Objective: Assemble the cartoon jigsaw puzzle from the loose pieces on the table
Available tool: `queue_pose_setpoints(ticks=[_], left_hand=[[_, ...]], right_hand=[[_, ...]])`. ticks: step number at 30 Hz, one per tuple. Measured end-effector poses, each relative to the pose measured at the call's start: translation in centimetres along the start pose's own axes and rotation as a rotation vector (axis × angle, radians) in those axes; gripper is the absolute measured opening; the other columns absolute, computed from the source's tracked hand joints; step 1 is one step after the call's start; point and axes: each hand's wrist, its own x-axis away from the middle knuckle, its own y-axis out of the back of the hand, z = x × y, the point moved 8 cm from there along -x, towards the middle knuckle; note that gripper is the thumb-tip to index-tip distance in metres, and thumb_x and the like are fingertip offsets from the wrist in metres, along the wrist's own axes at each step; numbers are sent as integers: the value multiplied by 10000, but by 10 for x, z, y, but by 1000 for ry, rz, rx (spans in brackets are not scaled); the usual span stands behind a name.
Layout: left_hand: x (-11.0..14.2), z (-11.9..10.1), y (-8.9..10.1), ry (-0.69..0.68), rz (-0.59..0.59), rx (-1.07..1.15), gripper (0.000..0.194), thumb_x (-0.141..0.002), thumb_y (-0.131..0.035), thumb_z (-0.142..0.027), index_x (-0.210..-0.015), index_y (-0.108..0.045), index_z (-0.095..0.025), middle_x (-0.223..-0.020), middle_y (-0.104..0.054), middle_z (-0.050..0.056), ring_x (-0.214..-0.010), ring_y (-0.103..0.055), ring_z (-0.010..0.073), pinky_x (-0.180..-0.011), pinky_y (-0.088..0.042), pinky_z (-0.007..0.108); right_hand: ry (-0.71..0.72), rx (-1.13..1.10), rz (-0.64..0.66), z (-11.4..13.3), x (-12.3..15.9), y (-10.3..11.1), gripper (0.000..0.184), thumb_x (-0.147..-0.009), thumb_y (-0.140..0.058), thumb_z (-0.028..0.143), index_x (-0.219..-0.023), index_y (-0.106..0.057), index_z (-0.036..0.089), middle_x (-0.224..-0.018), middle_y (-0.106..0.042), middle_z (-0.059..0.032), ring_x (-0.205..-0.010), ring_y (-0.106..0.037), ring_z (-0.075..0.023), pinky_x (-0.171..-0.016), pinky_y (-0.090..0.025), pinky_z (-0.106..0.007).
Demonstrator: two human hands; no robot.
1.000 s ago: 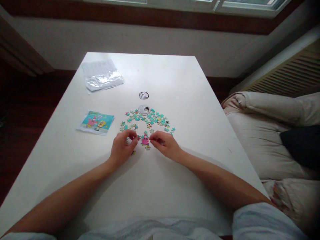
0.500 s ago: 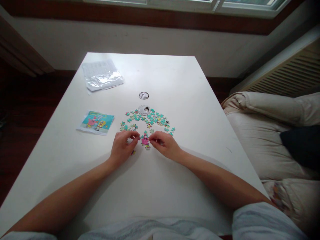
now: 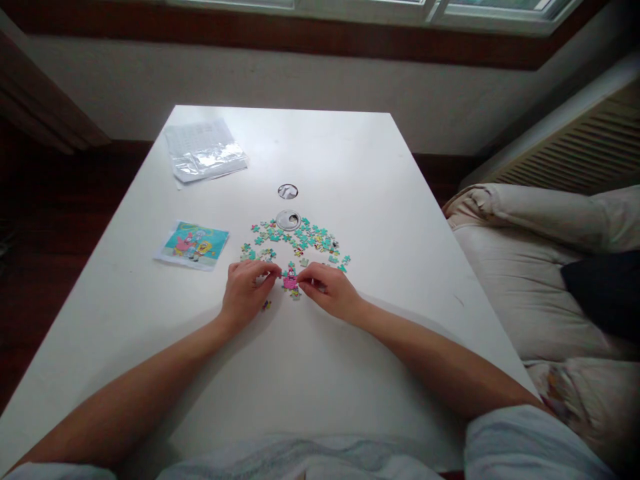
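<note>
Between my hands lies a small joined section of jigsaw puzzle point(image 3: 290, 281), with a pink figure on it. My left hand point(image 3: 247, 289) pinches a small puzzle piece at the section's left side; the fingertips mostly hide it. Thumb and forefinger of my right hand point(image 3: 331, 289) are closed at the section's right edge, steadying it on the table. Loose turquoise and multicoloured puzzle pieces point(image 3: 317, 236) lie in an arc beyond both hands. Another dark and yellow piece point(image 3: 267, 305) shows beside my left thumb.
A picture card point(image 3: 193, 246) with cartoon figures lies left of the pieces. Farther back on the white table point(image 3: 340, 160) is a clear plastic bag with papers point(image 3: 204, 150). A round metal cable cover point(image 3: 289, 220) and a round hole point(image 3: 287, 191) sit mid-table. A cushioned sofa point(image 3: 520, 287) stands right.
My left hand has moved slightly right, bringing its puzzle piece up to the pink section. My right hand has stayed nearly still at the section's right edge.
</note>
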Motion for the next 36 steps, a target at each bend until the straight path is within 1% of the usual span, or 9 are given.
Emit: queue_pose_setpoints(ticks=[3, 5, 9, 12, 15, 18, 21, 28, 36], left_hand=[[-1, 2, -1, 27, 2, -21, 88, -940, -659, -274, -947, -746, -284, -961, -788, -11, -943, -696, 214, -958, -389, 419], [-1, 1, -2, 31, 16, -39, 82, -934, -667, -283, -938, -749, -283, -921, -781, -12, -908, -686, 213, -940, -384, 418], [-2, -1, -4, 34, 30, -68, 70, -917, -686, -313, -897, -743, -277, -827, -754, -12, -842, -661, 213, -906, -379, 420], [-3, -3, -5, 32, 29, -87, 69, -917, -683, -313, -885, -727, -271, -806, -744, -16, -838, -652, 215, -905, -372, 428], [-4, -3, -4, 29, 10, -91, 60, -921, -678, -308, -901, -723, -272, -850, -762, -14, -876, -662, 221, -928, -371, 439], [-6, -1, -2, 40, -28, -85, 65, -925, -674, -320, -917, -724, -280, -927, -786, -9, -956, -673, 237, -960, -374, 452], [-7, -1, -1, 33, -53, -91, 63, -923, -678, -325, -922, -729, -287, -948, -793, -4, -998, -676, 249, -974, -379, 459], [-4, -12, -3, -61, -28, -201, 40, -923, -685, -286, -902, -719, -285, -890, -785, -10, -1021, -652, 265, -959, -366, 460], [-5, -16, -7, -96, 15, -278, 77, -957, -639, -295, -923, -704, -270, -906, -770, 15, -980, -627, 262, -911, -359, 448]], right_hand=[[79, 70, -23, 4, 0, 1, 66, -973, -615, 220, -970, -681, 220, -905, -668, -45, -852, -616, -181, -802, -484, -311], [123, 100, -30, 7, 0, 0, 68, -983, -609, 233, -981, -677, 221, -933, -669, -63, -924, -614, -206, -846, -486, -339], [151, 124, -8, 10, -1, -3, 87, -1001, -590, 258, -978, -668, 226, -934, -673, -70, -921, -606, -217, -839, -492, -358], [149, 137, 2, 9, 0, -4, 89, -1004, -592, 267, -975, -666, 229, -946, -679, -72, -927, -608, -221, -842, -494, -365], [149, 155, 10, 9, 0, -6, 80, -1003, -597, 261, -993, -670, 229, -957, -679, -73, -938, -606, -224, -847, -490, -369], [156, 168, 19, 10, -1, -8, 85, -1006, -597, 270, -992, -670, 230, -961, -679, -77, -943, -603, -226, -847, -488, -372], [165, 173, 27, 12, -2, -10, 100, -1013, -587, 284, -990, -669, 231, -970, -679, -79, -947, -601, -226, -853, -488, -374], [171, 195, 42, 12, -1, -12, 93, -1015, -585, 273, -1005, -669, 234, -987, -677, -75, -963, -596, -227, -869, -483, -376], [175, 193, 44, 10, -1, -13, 97, -1013, -587, 278, -1015, -678, 244, -991, -681, -75, -972, -597, -231, -882, -486, -382]])
